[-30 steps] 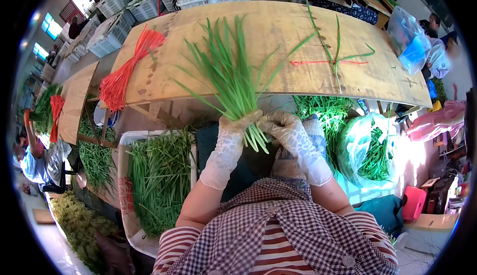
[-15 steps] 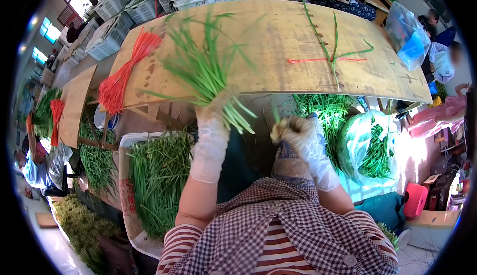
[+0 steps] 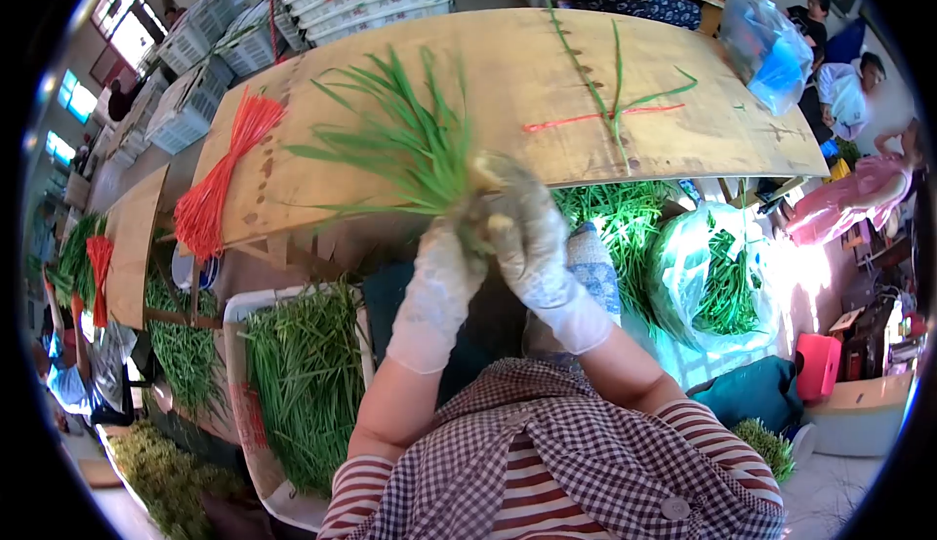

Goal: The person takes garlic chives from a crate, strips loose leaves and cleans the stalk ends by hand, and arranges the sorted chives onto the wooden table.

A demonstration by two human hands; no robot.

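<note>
My gloved left hand [image 3: 453, 259] is closed round the lower stems of a bunch of green chives [image 3: 405, 155]. The leaves fan out up and left over the table's near edge, a little blurred. My gloved right hand [image 3: 527, 223] is closed against the stem ends, its fingers pressed together beside my left hand; the ends are mostly hidden between the two. On the wooden table [image 3: 468, 62], a few loose chive leaves [image 3: 615, 72] lie across a red tie strip [image 3: 556, 124]. A bundle of red strips [image 3: 223, 181] rests on the table's left side.
Below left stands a white crate [image 3: 232, 345] of chives. More chives [image 3: 620, 218] lie under the table, beside an open plastic bag [image 3: 673, 286] of them. A clear bag [image 3: 771, 47] sits at the table's right end. White crates [image 3: 361, 3] are stacked behind; people are at both sides.
My right hand has moved left and up to meet the bunch at its stem ends. The bunch now leans further left. The view has shifted slightly.
</note>
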